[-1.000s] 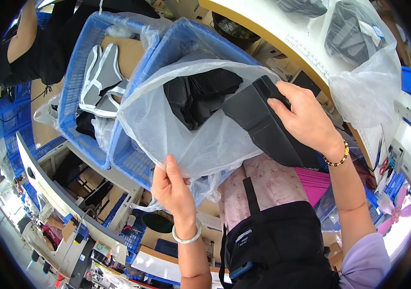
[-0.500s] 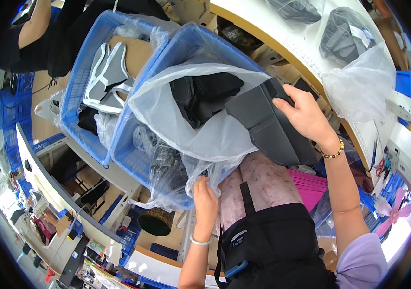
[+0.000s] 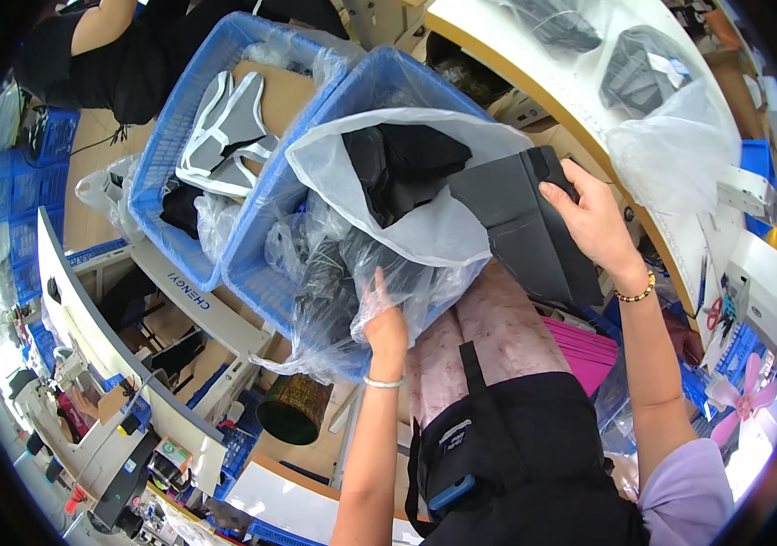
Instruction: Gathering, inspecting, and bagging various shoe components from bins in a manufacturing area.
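My right hand point(image 3: 593, 218) grips a black, flat, stitched panel point(image 3: 534, 227) by its far right edge, fingers closed round it. The panel's left corner overlaps the mouth of a large translucent white plastic bag point(image 3: 316, 155). Inside that bag stand more black pieces point(image 3: 398, 168). Nearer to me, my left hand point(image 3: 384, 323) is among the folds of a clear plastic bag point(image 3: 325, 341) with dark contents. At least one finger points up and away, partly under the film; the others are hard to make out. Both bags sit in a blue crate point(image 3: 257, 282).
A second blue crate point(image 3: 170, 136) at left holds grey pieces with white edging point(image 3: 229, 136). At right is a curved white table point(image 3: 580, 82) with bagged dark items point(image 3: 643, 73). A person in black point(image 3: 88, 68) is at the upper left. A patterned bin point(image 3: 293, 409) stands below the crates.
My left hand has moved up and away, farther into the clear bag's folds, and a finger has straightened. My right hand still holds the black panel. The whole view has shifted slightly.
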Tool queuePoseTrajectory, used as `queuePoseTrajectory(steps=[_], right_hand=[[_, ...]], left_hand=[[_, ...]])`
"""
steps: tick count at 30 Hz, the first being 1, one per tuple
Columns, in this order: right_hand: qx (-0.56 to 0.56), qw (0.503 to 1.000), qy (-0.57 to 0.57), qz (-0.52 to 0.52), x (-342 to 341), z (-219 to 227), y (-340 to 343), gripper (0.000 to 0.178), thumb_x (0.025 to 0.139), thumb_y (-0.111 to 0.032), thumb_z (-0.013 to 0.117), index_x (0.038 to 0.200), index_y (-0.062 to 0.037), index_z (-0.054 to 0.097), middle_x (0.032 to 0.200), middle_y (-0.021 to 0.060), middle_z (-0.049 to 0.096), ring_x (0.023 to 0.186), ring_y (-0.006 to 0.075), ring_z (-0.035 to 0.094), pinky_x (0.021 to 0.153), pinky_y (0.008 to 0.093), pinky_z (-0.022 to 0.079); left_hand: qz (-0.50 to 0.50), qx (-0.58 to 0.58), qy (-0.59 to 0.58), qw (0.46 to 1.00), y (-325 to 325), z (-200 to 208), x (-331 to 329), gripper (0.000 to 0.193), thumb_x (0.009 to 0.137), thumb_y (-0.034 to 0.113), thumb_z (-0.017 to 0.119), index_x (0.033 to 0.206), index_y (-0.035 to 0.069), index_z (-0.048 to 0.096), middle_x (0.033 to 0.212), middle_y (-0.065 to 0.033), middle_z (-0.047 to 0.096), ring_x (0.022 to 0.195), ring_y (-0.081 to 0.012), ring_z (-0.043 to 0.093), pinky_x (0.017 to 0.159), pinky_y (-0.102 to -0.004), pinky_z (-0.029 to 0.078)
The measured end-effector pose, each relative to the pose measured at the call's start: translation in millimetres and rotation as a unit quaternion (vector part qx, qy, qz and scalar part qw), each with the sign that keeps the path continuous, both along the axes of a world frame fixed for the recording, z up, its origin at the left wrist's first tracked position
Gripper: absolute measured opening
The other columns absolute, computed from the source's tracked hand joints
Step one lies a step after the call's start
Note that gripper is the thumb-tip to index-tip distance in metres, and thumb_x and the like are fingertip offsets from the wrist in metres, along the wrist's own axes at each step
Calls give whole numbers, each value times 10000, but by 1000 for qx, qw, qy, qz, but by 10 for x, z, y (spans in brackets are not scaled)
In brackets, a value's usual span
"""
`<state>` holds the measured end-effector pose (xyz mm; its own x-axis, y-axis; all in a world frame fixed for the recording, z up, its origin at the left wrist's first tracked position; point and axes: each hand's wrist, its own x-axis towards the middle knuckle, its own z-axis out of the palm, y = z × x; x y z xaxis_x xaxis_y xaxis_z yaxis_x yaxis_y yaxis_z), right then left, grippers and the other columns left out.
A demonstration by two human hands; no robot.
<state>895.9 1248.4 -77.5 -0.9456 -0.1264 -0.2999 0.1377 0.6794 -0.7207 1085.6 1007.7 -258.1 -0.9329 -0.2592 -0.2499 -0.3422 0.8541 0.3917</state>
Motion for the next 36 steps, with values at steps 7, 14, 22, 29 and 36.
queuePoseTrajectory(steps=[7, 14, 22, 29, 36], right_hand=[[-144, 986, 9, -86, 516, 301, 464, 263, 833, -156, 625, 856, 44, 456, 746, 38, 428, 722, 108, 364, 653, 266, 381], [-344, 889, -23, -300, 1122, 558, 2079, 292, 863, -114, 540, 1127, 11, 533, 1091, 40, 579, 1016, 132, 514, 910, 272, 370], [-554, 782, -101, -269, 638, 291, 2128, 367, 921, -158, 463, 1255, -24, 388, 1242, 129, 475, 1152, 244, 477, 987, 411, 364], [-641, 699, -31, -315, -803, -190, 2148, 369, 909, -195, 498, 1220, -6, 432, 1241, 96, 498, 1146, 228, 471, 993, 380, 355], [-621, 733, -63, -269, -1333, -21, 2297, 340, 900, -172, 517, 1188, -6, 446, 1225, 97, 505, 1138, 223, 471, 983, 372, 356]], left_hand=[[10, -7, -131, 991, -149, -192, 61, 993, 656, 304, 741, 1371, -40, 142, 1257, -338, 377, 1000, -423, 544, 821, -446, 478], [1, 31, -71, 997, -103, -223, 29, 989, 691, 331, 713, 1358, -84, 112, 1221, -340, 410, 1070, -439, 487, 902, -438, 423], [412, 408, -178, 795, -87, -508, 86, 677, 865, 502, 465, 1251, -51, 400, 1188, -217, 514, 1045, -308, 540, 817, -385, 459], [494, 522, -246, 650, -48, -433, -81, 667, 861, 560, 407, 1273, 37, 420, 1278, -154, 459, 1109, -319, 485, 875, -464, 413], [498, 488, -200, 688, -137, -661, 79, 735, 828, 608, 446, 1267, 21, 404, 1163, -151, 510, 971, -345, 526, 703, -517, 459]])
